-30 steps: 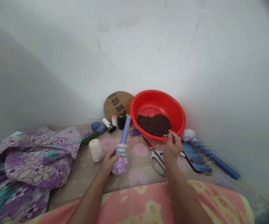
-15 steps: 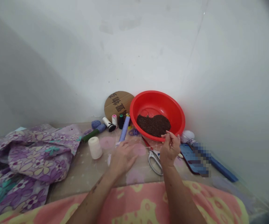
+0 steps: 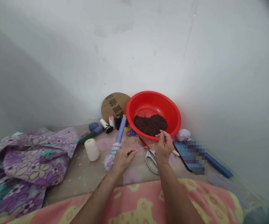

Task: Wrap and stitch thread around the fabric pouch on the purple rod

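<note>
A thin white thread [image 3: 144, 147] stretches between my two hands. My left hand [image 3: 123, 159] is closed, its thumb and fingertips pinching the thread's near end. Higher and to the right, my right hand [image 3: 164, 147] is closed too, fingertips pressed together on the thread in front of the basin's rim; whether a needle is there is too small to tell. Beside my left hand lies a purple-wrapped stick [image 3: 120, 130] with a flowered cloth head [image 3: 109, 162]. Below the thread, scissors [image 3: 151, 161] with grey handles and red on them lie partly behind my right wrist.
A red basin [image 3: 176, 112] holding dark grains [image 3: 150, 125] leans by the wall, next to a round cardboard piece [image 3: 111, 107]. A white thread cone [image 3: 92, 150], several spools, flowered fabric [image 3: 36, 158], a phone [image 3: 187, 155] and a blue stick [image 3: 218, 165] lie around.
My left hand has gone from loosely spread fingers, blurred, to a pinch on the thread. My right hand keeps its pinch. The view has shifted slightly.
</note>
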`<action>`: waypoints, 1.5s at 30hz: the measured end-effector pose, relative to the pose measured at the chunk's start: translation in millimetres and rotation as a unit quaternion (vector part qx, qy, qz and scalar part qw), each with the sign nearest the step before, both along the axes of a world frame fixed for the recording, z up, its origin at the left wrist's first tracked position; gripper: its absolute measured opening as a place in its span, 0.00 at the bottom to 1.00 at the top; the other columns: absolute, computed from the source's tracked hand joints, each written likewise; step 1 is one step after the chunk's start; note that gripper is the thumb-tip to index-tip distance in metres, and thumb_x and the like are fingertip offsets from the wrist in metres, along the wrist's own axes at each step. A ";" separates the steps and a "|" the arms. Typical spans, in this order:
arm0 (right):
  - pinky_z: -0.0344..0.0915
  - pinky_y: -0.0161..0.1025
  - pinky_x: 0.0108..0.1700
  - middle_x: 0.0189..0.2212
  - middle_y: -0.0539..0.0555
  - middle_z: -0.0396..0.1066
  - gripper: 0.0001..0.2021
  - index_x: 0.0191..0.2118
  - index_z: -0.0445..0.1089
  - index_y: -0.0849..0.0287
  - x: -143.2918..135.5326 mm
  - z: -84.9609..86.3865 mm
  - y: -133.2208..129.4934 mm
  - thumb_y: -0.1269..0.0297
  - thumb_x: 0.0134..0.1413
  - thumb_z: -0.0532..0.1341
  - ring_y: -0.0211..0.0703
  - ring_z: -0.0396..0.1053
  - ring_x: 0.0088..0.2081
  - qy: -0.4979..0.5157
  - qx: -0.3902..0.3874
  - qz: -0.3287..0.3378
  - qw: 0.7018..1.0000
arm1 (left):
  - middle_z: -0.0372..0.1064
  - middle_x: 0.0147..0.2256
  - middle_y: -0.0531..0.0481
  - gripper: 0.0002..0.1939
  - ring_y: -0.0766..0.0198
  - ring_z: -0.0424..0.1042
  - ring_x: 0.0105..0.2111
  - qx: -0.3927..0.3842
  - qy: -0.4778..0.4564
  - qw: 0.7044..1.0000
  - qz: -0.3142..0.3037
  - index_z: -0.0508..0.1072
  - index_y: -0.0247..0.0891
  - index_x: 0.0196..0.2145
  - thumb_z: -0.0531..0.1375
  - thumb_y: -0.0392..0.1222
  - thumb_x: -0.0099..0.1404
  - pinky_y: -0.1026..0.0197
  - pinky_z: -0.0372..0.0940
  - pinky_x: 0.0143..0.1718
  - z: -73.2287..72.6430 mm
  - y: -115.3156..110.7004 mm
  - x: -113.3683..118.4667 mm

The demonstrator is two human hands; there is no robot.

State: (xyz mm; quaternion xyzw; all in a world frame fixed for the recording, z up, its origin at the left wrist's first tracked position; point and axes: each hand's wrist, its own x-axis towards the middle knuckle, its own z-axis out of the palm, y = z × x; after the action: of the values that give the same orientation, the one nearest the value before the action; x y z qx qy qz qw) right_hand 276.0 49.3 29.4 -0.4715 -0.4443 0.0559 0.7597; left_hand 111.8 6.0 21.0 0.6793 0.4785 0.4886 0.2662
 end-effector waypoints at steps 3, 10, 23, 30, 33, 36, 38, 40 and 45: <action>0.62 0.42 0.40 0.22 0.51 0.67 0.15 0.37 0.67 0.63 -2.6 0.2 1.3 0.57 0.53 0.51 0.39 0.66 0.28 0.051 -0.005 0.036 0.998 | 0.69 0.19 0.51 0.08 0.64 0.63 0.22 0.002 -0.041 0.999 0.025 0.76 0.41 0.23 0.59 0.44 0.51 0.66 0.53 0.25 5.2 -4.5 -5.1; 0.64 0.38 0.34 0.32 0.55 0.68 0.14 0.34 0.66 0.63 -0.4 -6.9 9.5 0.56 0.50 0.54 0.37 0.67 0.28 0.144 -0.019 0.060 0.988 | 0.66 0.20 0.53 0.10 0.67 0.60 0.21 -0.016 -0.145 0.985 0.094 0.76 0.38 0.25 0.60 0.46 0.51 0.68 0.53 0.22 11.6 -11.1 -17.9; 0.59 0.34 0.27 0.24 0.51 0.67 0.17 0.36 0.69 0.64 16.0 -22.2 22.7 0.55 0.47 0.55 0.35 0.61 0.24 0.160 -0.048 0.011 0.986 | 0.57 0.16 0.58 0.11 0.74 0.57 0.17 0.019 -0.334 0.929 0.157 0.72 0.35 0.28 0.59 0.47 0.52 0.71 0.53 0.18 17.3 -8.9 -28.2; 0.61 0.40 0.37 0.30 0.54 0.70 0.14 0.34 0.70 0.64 25.2 -31.8 34.4 0.58 0.46 0.56 0.41 0.65 0.32 0.188 -0.046 -0.030 0.981 | 0.51 0.12 0.62 0.09 0.76 0.52 0.13 0.002 -0.428 0.890 0.158 0.71 0.34 0.26 0.60 0.44 0.51 0.71 0.48 0.15 17.6 -4.8 -33.9; 0.61 0.41 0.38 0.29 0.54 0.70 0.14 0.32 0.71 0.64 28.7 -34.2 39.3 0.58 0.44 0.57 0.41 0.65 0.32 0.211 -0.042 -0.041 0.976 | 0.49 0.12 0.63 0.10 0.77 0.50 0.12 0.003 -0.450 0.880 0.153 0.70 0.34 0.26 0.61 0.45 0.50 0.71 0.46 0.15 14.7 -2.1 -36.8; 0.62 0.39 0.36 0.27 0.53 0.69 0.13 0.32 0.71 0.64 30.4 -34.9 41.7 0.59 0.43 0.58 0.39 0.64 0.30 0.233 -0.038 -0.036 0.971 | 0.48 0.12 0.63 0.11 0.77 0.50 0.13 -0.001 -0.444 0.882 0.156 0.69 0.34 0.25 0.61 0.46 0.50 0.71 0.46 0.15 11.3 -0.3 -39.8; 0.62 0.37 0.33 0.26 0.52 0.68 0.13 0.32 0.71 0.64 29.8 -34.1 41.2 0.59 0.42 0.59 0.37 0.64 0.28 0.253 -0.033 -0.021 0.967 | 0.48 0.12 0.63 0.12 0.77 0.50 0.13 0.000 -0.432 0.889 0.154 0.68 0.34 0.24 0.61 0.47 0.50 0.71 0.47 0.16 9.8 0.5 -42.1; 0.61 0.34 0.27 0.23 0.50 0.67 0.13 0.33 0.70 0.63 28.0 -32.1 39.1 0.59 0.42 0.60 0.34 0.61 0.22 0.273 -0.032 0.010 0.961 | 0.46 0.12 0.62 0.13 0.76 0.48 0.13 0.011 -0.425 0.894 0.139 0.69 0.34 0.24 0.59 0.48 0.52 0.71 0.47 0.16 9.1 1.2 -44.8; 0.53 0.29 0.16 0.20 0.46 0.67 0.14 0.34 0.68 0.63 22.8 -24.0 31.7 0.60 0.39 0.62 0.27 0.53 0.14 0.332 -0.014 0.093 0.939 | 0.45 0.11 0.63 0.17 0.74 0.46 0.12 0.051 -0.441 0.891 0.095 0.69 0.34 0.36 0.53 0.50 0.57 0.70 0.49 0.16 10.7 2.1 -49.9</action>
State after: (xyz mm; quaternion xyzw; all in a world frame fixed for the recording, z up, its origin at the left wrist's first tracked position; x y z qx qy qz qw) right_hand 298.8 81.0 5.3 -0.3937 -0.2077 0.2858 0.8486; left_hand 62.0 8.2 31.7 0.3579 0.3489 0.7846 0.3670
